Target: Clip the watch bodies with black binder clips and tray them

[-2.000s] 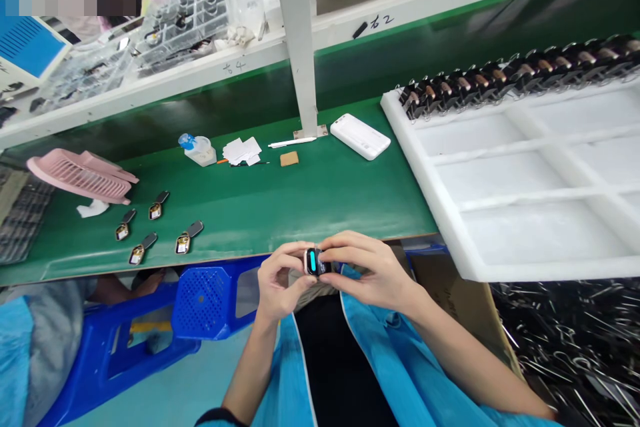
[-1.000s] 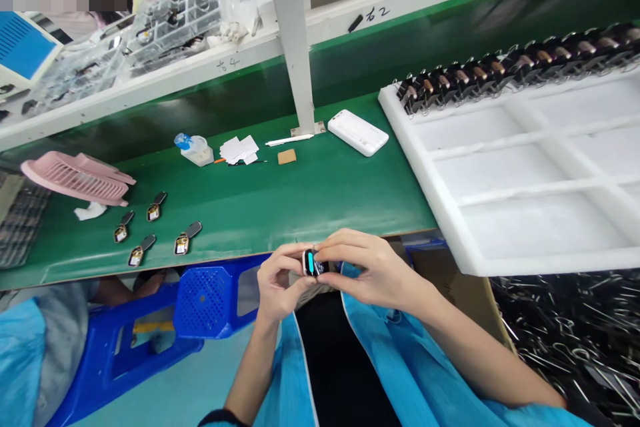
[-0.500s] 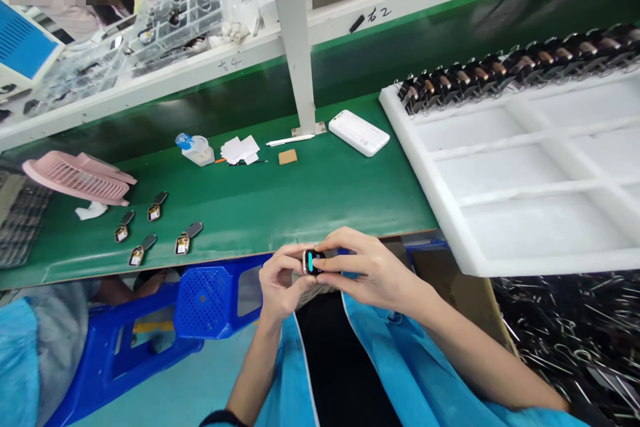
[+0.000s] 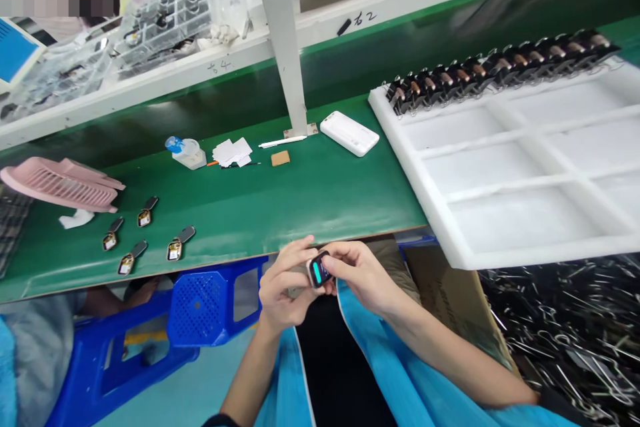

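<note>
"Where's the piece?"

"Right between my hands! It's a small, rounded, pale-cased watch with a black screen (image 4: 317, 272), up off the green table (image 4: 310, 203) and on my side of its near edge."

"Which hand is nearer?"

"Neither, both are touching! My left hand (image 4: 286, 285) has the left side, fingers (image 4: 295, 277) curled round the case and thumb underneath, one fingertip poking up past the top. My right hand (image 4: 363, 275) comes in from the other side, its thumb (image 4: 335, 266) lying over the upper right corner."

"So the fingers are gripping?"

"Both sets, closed on the watch! Some right fingers are tucked behind, so I can't call exactly where they press."

"And the long axis?"

"Hard to tell with that thumb across a corner. But the screen faces up toward me, and its lit cyan bar (image 4: 317, 275) runs nearly upright, top leaning slightly left, straight alongside my right thumb's tip!"
</note>
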`<state>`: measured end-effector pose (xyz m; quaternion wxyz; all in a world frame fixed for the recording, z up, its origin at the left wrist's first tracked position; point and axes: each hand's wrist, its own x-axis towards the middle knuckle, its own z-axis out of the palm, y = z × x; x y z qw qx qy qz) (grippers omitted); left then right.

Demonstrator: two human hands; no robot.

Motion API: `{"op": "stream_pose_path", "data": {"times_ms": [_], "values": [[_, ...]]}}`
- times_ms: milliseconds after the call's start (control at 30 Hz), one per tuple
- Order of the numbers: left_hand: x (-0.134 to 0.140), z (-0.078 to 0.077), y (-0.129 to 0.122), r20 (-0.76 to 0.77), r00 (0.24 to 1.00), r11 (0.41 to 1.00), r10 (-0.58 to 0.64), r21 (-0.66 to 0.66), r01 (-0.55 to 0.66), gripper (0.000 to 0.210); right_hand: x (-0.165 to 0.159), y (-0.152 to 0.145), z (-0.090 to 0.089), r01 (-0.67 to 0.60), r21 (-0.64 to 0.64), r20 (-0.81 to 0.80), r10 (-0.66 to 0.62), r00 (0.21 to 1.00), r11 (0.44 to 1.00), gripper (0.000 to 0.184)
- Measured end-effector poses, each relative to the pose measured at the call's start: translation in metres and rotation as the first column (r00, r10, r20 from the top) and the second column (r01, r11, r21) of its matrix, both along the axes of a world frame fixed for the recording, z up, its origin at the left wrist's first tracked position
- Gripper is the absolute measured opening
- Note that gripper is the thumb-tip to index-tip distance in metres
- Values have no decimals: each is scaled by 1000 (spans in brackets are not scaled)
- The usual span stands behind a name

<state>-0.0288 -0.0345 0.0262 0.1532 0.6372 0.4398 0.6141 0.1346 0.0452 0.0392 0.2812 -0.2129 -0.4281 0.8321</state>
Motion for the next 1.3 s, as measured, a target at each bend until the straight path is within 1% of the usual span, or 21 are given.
{"op": "stream_pose_path", "data": {"times_ms": [33,67,133,167,200,233,300,367,500,667,767,933,1000,1033,1100,1133,1167,1200,1233,1267,1300], "values": [[-1,-1,1,31,1000,999,-4,-39,5,16,1,1,1,89,134,55,-97,994,987,40],[-2,-2,1,79,997,996,7,-86,0,21,2,3,2,157,301,109,-198,974,940,35],[-3,-4,2,166,983,975,74,-218,-37,29,4,5,5,195,621,159,-366,917,759,24],[-3,-5,2,188,976,956,113,-289,-55,30,5,6,5,182,727,156,-417,895,662,21],[-3,-6,3,198,970,933,140,-355,-62,28,5,6,6,166,793,144,-445,884,586,19],[-2,-8,3,205,966,911,155,-407,-60,25,5,6,7,162,829,127,-462,878,536,18],[-1,-11,5,251,954,887,166,-460,-34,21,5,4,7,189,855,84,-489,868,483,14],[1,-15,6,332,926,890,181,-455,-11,25,4,2,8,224,860,43,-502,864,459,9],[6,-19,7,462,866,888,194,-457,45,35,4,-3,12,257,857,7,-509,861,447,6],[13,-16,9,577,803,905,148,-406,125,27,6,-4,15,276,848,5,-526,850,453,4],[16,-13,11,573,810,912,124,-388,134,23,7,-5,16,283,839,9,-532,847,464,2],[15,-12,13,513,844,912,158,-403,74,23,7,-6,15,280,821,41,-542,840,498,7],[14,-12,13,508,841,889,186,-452,76,25,10,-5,10,287,838,24,-557,830,464,8],[14,-13,14,528,827,872,195,-479,101,29,13,-3,6,300,859,-9,-574,819,414,9],[13,-16,16,631,756,810,174,-528,255,45,23,0,-3,294,925,-87,-618,781,240,14],[14,-18,19,697,701,747,152,-545,381,56,31,2,-8,259,956,-114,-638,762,138,16],[16,-20,21,749,647,655,139,-560,508,63,40,4,-13,207,977,-126,-655,745,47,18],[18,-21,23,783,605,554,146,-571,606,65,49,5,-17,149,989,-126,-669,732,-22,20],[22,-22,25,798,581,456,163,-583,673,61,59,5,-22,87,994,-109,-673,732,-66,21],[27,-23,27,799,572,375,186,-596,710,53,69,3,-25,30,996,-79,-667,741,-86,22],[33,-23,27,793,572,317,211,-609,727,45,78,0,-28,-24,996,-40,-655,755,-88,21]]}}
